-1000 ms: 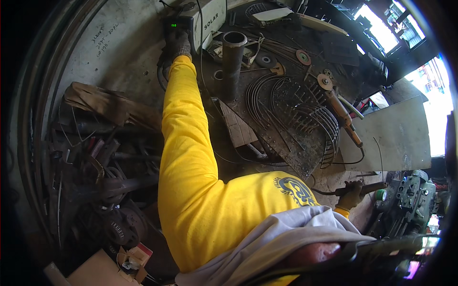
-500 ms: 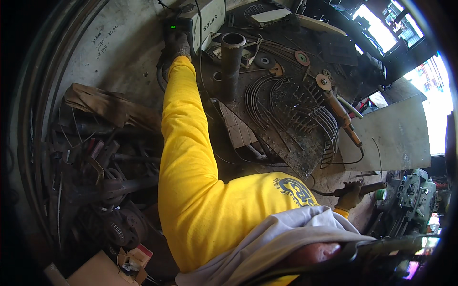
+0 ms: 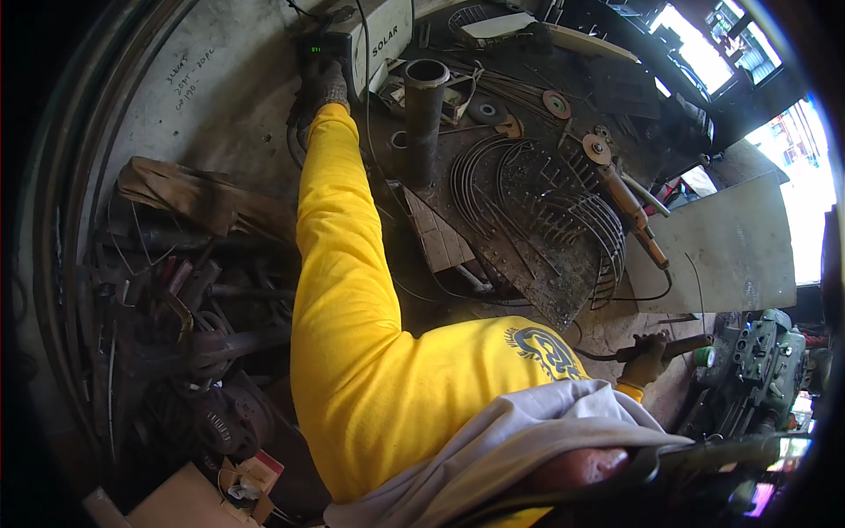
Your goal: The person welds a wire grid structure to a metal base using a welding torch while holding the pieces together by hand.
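My left arm, in a yellow sleeve, stretches away to the far end. My gloved left hand (image 3: pixel 327 85) touches the dark front panel of a boxy welding machine (image 3: pixel 385 40), just below a small lit green display (image 3: pixel 316 50). Its fingers are lost in shadow, so their grip cannot be made out. Out to the right, my gloved right hand (image 3: pixel 647 359) is closed around a welding electrode holder (image 3: pixel 682 346). A cable runs from the holder's left end, and a thin rod (image 3: pixel 696 275) rises near its right end.
On the dark metal workbench (image 3: pixel 563 304) stand an upright pipe (image 3: pixel 424 123), curved rods (image 3: pixel 471 189) and grinding discs (image 3: pixel 487 110). An angle grinder (image 3: pixel 629 207) lies at its right edge. Scrap metal (image 3: pixel 202 343) crowds the left floor; a green machine (image 3: pixel 767 361) stands right.
The digits on the green display have changed. My left hand stays at the panel and my right hand keeps hold of the electrode holder; the view has shifted very slightly.
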`<state>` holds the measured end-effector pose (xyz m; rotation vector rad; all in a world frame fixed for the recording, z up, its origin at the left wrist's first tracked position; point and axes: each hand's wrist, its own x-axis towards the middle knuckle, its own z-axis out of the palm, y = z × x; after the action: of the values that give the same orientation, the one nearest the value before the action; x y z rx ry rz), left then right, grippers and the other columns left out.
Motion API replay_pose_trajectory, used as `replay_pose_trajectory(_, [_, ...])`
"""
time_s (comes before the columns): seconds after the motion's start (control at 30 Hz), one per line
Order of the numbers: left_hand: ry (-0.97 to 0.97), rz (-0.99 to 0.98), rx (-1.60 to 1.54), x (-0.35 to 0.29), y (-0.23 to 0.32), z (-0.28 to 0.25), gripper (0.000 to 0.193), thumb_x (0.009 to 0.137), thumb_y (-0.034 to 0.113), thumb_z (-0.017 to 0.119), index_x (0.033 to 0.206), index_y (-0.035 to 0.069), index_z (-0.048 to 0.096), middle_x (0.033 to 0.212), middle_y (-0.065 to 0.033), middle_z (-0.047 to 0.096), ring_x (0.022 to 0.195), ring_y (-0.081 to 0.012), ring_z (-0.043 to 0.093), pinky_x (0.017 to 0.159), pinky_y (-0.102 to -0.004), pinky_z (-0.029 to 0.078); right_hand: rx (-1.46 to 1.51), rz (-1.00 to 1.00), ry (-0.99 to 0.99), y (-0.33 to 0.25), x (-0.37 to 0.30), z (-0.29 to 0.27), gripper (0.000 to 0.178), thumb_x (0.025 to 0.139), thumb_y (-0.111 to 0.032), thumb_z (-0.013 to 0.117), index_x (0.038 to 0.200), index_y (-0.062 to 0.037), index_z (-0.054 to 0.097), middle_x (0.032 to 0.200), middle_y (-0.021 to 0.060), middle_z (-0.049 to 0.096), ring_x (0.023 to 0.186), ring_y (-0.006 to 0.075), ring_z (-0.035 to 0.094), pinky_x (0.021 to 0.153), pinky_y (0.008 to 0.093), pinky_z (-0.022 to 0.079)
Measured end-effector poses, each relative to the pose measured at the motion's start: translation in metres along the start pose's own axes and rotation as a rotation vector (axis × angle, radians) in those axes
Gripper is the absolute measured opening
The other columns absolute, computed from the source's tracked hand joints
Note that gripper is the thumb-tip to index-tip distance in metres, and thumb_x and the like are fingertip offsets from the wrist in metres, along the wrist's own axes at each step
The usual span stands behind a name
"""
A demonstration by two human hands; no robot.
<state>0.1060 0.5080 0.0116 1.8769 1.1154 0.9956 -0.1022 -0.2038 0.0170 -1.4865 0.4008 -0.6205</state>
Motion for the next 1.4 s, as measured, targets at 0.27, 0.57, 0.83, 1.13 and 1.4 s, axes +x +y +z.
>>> replay_pose_trajectory(0.27, [-0.051,-0.027,0.019,-0.016,0.018,-0.015,0.034,0.086,0.04,0.064,0.116,0.024,0.07,0.125,-0.0053,0.067,0.122,-0.0288,0.059,0.106,-0.0419,0.039,-0.056,-0.045,-0.04,0.002,0.001,-0.006,0.017,0.088,-0.021,0.06,0.091,-0.0048,0.058,0.078,0.0056,0.057,0.067,0.0176,0.059,0.071,0.0378,0.06])
replay_pose_trajectory(0.57, [-0.036,0.008,-0.073,0.008,-0.007,0.008,0.029,0.086,0.034,0.067,0.11,0.02,0.074,0.118,-0.0083,0.07,0.115,-0.0282,0.062,0.103,-0.0392,0.042,-0.025,-0.045,-0.033,0.011,0.012,-0.009,0.017,0.089,-0.021,0.06,0.094,-0.0042,0.058,0.077,0.0049,0.057,0.066,0.0172,0.058,0.07,0.0377,0.059])
replay_pose_trajectory(0.83, [0.001,0.042,-0.091,0.009,-0.006,0.013,0.031,0.084,0.033,0.069,0.11,0.018,0.073,0.114,-0.0092,0.071,0.11,-0.0295,0.065,0.098,-0.0388,0.046,-0.013,-0.041,-0.026,0.016,0.018,-0.009,0.018,0.09,-0.02,0.059,0.098,-0.0036,0.058,0.076,0.0042,0.056,0.064,0.0166,0.058,0.069,0.0375,0.059])
replay_pose_trajectory(1.13, [-0.014,0.021,-0.125,-0.027,0.029,-0.023,0.033,0.084,0.035,0.068,0.105,0.01,0.074,0.11,-0.0148,0.071,0.107,-0.0319,0.066,0.095,-0.041,0.048,-0.015,-0.021,-0.009,0.021,0.014,-0.014,0.02,0.091,-0.019,0.058,0.102,-0.0029,0.058,0.075,0.0035,0.056,0.063,0.016,0.058,0.068,0.0372,0.059])
replay_pose_trajectory(1.4, [0.354,0.741,0.083,-0.148,0.011,-0.051,0.019,0.087,0.021,0.065,0.093,0.003,0.066,0.093,-0.0157,0.065,0.086,-0.0286,0.063,0.073,-0.0405,0.051,0.061,-0.024,0.011,0.022,0.024,-0.02,0.027,0.095,-0.012,0.055,0.119,0.0001,0.052,0.071,-0.0002,0.053,0.055,0.0096,0.051,0.055,0.0303,0.052])
